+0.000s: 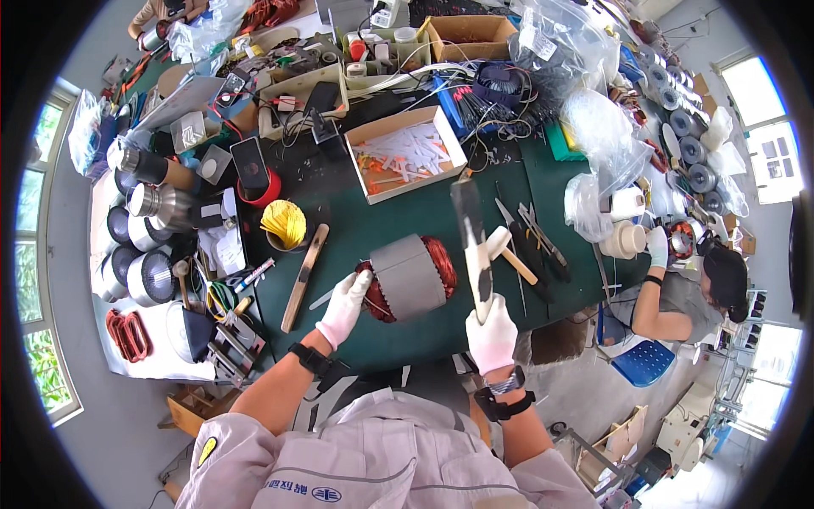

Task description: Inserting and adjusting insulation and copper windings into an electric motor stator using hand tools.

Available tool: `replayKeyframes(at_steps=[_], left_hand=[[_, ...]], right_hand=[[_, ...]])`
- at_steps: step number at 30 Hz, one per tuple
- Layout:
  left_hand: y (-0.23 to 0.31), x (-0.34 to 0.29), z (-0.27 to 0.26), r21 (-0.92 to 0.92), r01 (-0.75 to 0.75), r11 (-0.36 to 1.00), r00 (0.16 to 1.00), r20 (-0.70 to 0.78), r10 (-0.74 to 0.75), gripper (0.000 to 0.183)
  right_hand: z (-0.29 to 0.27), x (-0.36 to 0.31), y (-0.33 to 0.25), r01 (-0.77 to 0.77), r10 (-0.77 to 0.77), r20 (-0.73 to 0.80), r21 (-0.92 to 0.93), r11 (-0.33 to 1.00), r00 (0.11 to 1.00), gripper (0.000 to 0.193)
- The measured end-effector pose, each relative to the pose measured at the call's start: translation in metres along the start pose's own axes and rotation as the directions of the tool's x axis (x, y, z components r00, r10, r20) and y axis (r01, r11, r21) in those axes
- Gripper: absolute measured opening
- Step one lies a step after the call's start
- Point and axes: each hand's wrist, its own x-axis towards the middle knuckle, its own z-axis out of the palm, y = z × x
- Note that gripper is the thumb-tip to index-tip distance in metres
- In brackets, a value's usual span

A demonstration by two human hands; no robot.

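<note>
A motor stator [409,278] with a grey cylindrical core and reddish copper windings at both ends lies on its side on the green bench top [365,343]. My left hand [344,310], in a white glove, is closed at the stator's left winding. A thin pale flat tool [320,300] sticks out to the left from its grip; its other end meets the winding. My right hand [492,336], also gloved, grips the lower end of a long flat bar [471,229]. Dark at its far end and patchy white and black lower down, the bar stands raised to the right of the stator.
Beside the bar lies a white-headed mallet [519,266], with pliers [543,233] to its right. A wooden stick [304,278] and yellow bundle [284,224] are left. Behind stands a box of paper strips [407,157]. A co-worker [687,297] sits at the right.
</note>
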Motion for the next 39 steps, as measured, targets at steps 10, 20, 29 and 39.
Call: replayKeyframes(at_steps=[10, 20, 29, 39], left_hand=[[-0.037, -0.015, 0.033, -0.040, -0.228, 0.973, 0.969, -0.108, 0.222, 0.042], [-0.074, -0.073, 0.046, -0.237, 0.023, 0.971, 0.998, -0.057, -0.037, 0.039], [-0.042, -0.061, 0.040, -0.138, 0.049, 0.989, 0.998, -0.034, -0.054, 0.036], [-0.037, -0.020, 0.006, -0.378, -0.027, 0.925, 1.000, -0.005, 0.027, 0.042]], right_hand=[[0.046, 0.069, 0.000, -0.284, -0.071, 0.424, 0.712, 0.643, 0.903, 0.021], [-0.017, 0.012, 0.006, 0.343, -0.347, 0.014, 0.120, 0.931, 0.938, 0.045], [0.011, 0.002, 0.044, 0.216, -0.194, 0.145, -0.164, 0.962, 0.970, 0.027], [0.023, 0.011, 0.016, 0.149, -0.133, 0.112, -0.156, 0.976, 0.985, 0.026]])
